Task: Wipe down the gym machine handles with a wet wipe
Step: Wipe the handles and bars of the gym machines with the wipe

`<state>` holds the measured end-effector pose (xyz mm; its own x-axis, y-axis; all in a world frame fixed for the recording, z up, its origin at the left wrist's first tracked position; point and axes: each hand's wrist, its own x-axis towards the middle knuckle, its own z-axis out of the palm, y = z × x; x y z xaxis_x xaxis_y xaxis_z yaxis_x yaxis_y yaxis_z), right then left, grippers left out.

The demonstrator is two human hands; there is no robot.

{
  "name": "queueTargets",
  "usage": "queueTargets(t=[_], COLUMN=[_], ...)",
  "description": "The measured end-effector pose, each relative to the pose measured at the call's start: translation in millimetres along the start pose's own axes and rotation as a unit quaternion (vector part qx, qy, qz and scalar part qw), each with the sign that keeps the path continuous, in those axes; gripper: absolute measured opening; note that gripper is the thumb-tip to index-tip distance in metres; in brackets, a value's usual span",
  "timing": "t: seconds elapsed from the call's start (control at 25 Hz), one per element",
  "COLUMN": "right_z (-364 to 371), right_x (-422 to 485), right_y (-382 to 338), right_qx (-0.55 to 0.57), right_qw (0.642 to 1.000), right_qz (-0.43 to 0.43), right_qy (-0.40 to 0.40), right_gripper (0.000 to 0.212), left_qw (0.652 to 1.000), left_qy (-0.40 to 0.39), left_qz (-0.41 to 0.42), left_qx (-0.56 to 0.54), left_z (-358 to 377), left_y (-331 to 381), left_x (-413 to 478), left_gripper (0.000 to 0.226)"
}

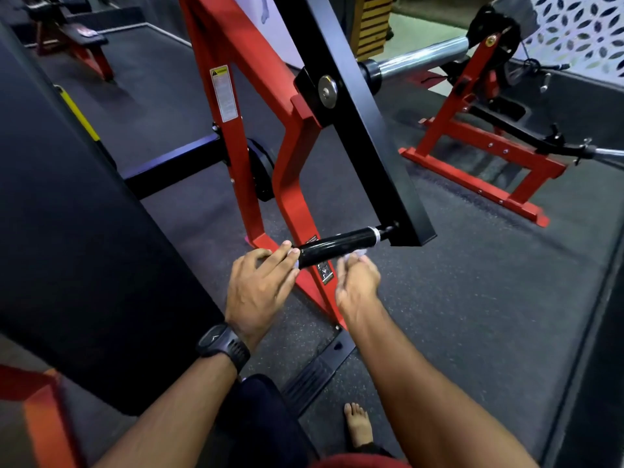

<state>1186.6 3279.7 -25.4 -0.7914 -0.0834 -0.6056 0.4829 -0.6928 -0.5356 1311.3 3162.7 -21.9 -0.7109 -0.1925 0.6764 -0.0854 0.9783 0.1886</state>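
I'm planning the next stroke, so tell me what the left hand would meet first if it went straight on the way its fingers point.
The black handle. The left hand points up and right at its near end, fingers seemingly touching it, though depth is unclear.

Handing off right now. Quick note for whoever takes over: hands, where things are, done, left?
Left hand: fingertips touch the near end of the black handle, fingers fairly straight, nothing visibly held.
Right hand: pinches the wet wipe against the handle's underside, near its middle.
Done: wiping of this handle in progress; how much is covered is unclear.
Left: finish this handle out to the black arm; other handles are out of view.
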Motion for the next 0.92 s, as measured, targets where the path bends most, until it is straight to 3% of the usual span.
queueTargets(t=[0.2,0.32,0.48,0.6,0.72,0.84,0.92], right_z=[4,3,2,5,2,-10,-21], right_x=[-13,-29,-36,-46,-51,-70,-73], right_y=[8,19,26,26,24,21,17], right_qx=[0.063,0.052,0.066,0.004,-0.018,-0.073,-0.173], right_qw=[0.994,0.984,0.985,0.983,0.988,0.977,0.959], right_qz=[0.044,0.098,0.087,0.118,0.086,0.066,-0.055], right_qy=[-0.076,-0.138,-0.135,-0.139,-0.128,-0.189,-0.216], right_gripper=[0.036,0.031,0.038,0.030,0.028,0.018,0.017], left_qw=[1.000,1.000,1.000,1.000,1.000,1.000,1.000], left_qy=[-0.009,-0.006,-0.010,-0.006,-0.007,-0.002,0.001], left_qz=[-0.004,0.001,0.002,0.005,0.004,-0.005,-0.007], left_qx=[0.012,0.018,0.018,0.020,0.019,0.004,0.002], left_z=[1,0,0,1,1,2,2], left_y=[1,0,-1,-2,-2,-3,-1], left_x=[-2,-2,-3,-3,-4,-4,-5], left_gripper=[0.033,0.033,0.033,0.033,0.033,0.033,0.033])
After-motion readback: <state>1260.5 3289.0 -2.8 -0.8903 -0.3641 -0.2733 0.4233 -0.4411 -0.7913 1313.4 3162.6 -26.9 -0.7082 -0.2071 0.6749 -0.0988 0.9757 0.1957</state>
